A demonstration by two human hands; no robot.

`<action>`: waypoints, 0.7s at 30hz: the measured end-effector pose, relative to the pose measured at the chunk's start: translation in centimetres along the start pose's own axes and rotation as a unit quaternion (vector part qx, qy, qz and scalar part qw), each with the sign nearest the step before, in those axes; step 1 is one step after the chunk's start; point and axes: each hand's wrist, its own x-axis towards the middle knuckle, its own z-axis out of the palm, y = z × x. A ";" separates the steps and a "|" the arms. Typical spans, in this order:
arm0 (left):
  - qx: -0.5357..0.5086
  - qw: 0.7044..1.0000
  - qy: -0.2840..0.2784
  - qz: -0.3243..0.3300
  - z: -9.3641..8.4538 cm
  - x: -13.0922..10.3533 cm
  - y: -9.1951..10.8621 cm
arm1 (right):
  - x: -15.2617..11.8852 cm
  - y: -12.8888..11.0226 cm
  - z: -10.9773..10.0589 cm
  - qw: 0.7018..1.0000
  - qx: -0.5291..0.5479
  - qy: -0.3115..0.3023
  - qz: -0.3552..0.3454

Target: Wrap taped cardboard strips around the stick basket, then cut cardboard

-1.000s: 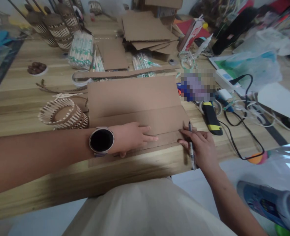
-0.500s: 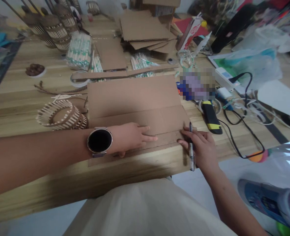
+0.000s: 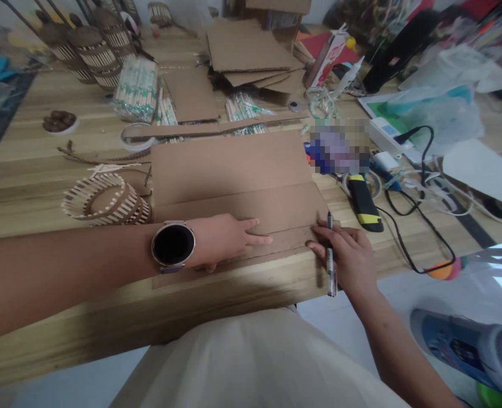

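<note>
A large brown cardboard sheet [image 3: 229, 164] with crease lines lies on the wooden table in front of me. My left hand [image 3: 229, 238], with a round black watch [image 3: 173, 245] on its wrist, rests on the near part of the sheet, fingers spread. A narrower cardboard strip [image 3: 287, 238] seems to lie under its fingertips along the front edge. At the sheet's right corner, my right hand [image 3: 347, 249] has a pen [image 3: 330, 260] tucked between its fingers, clip end toward me. Its thumb and fingertips are at the strip's right end; whether they pinch it I cannot tell.
Left of the sheet stands a round basket of small sticks [image 3: 106, 198]. A yellow-black utility knife [image 3: 365, 201] and cables [image 3: 421, 226] lie at the right. Behind are bundled sticks [image 3: 136, 88], stacked cardboard [image 3: 251, 48] and a bowl of brown beads [image 3: 59, 120].
Both hands, the pen and the cardboard stay in practically the same place. Only a very slight shift of the whole view shows.
</note>
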 end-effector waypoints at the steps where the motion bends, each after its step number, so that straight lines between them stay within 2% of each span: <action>1: -0.002 1.000 0.001 -0.001 0.0 0.0 0.0 | 0.0 0.0 0.0 1.000 0.000 -0.001 0.001; 8: -0.018 0.997 0.069 0.028 2.1 0.9 -0.7 | 0.3 -0.3 -0.4 1.000 -0.006 0.010 -0.010; 13: -0.036 0.995 0.071 0.063 2.8 2.0 -1.6 | 0.5 -0.4 -0.6 1.000 0.001 0.014 -0.010; 18: -0.037 0.993 0.109 0.016 3.1 2.1 -1.0 | 0.3 -0.2 -0.4 1.000 0.002 0.006 -0.008; 21: -0.008 0.995 0.100 -0.004 3.0 1.8 -0.5 | 0.3 0.1 -0.2 1.000 0.008 0.013 -0.017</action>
